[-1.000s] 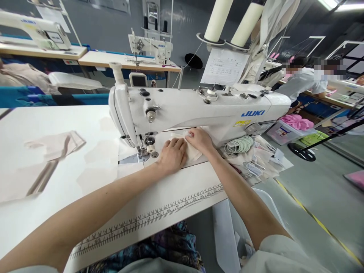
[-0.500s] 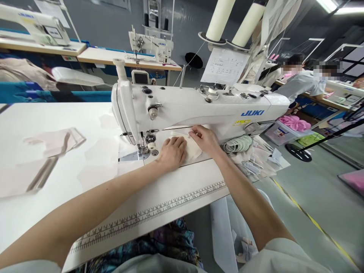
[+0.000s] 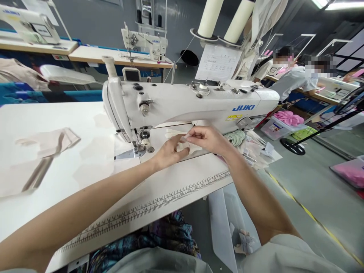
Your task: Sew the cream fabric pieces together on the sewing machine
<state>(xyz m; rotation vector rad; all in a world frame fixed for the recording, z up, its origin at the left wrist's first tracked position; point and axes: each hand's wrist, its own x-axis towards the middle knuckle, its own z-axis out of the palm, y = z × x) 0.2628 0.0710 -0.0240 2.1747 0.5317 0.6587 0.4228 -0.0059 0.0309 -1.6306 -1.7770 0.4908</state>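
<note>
Under the arm of a white sewing machine (image 3: 187,100), small pale fabric pieces (image 3: 193,151) lie on the bed. My right hand (image 3: 207,139) is closed in a pinch at a pale fabric edge, to the right of the needle area. Close beside it, my left hand (image 3: 168,153) rests over the fabric, thumb spread away from the bent fingers. Its fingertips almost meet those of the right hand, and part of the cloth is hidden beneath both. The presser foot (image 3: 136,148) stands to the left of my hands, with no hand on it.
Cut fabric pieces (image 3: 49,142) lie on the left of the white table (image 3: 93,212), which has a printed ruler along its front. A coil of pale green cord (image 3: 236,138) and a scrap pile (image 3: 256,151) sit right. A plastic bin (image 3: 220,223) is below. People work at the far right.
My left hand has lifted from lying flat to a bent pose with the thumb apart. My right hand has come nearer to it, still pinching. The view has shifted slightly.
</note>
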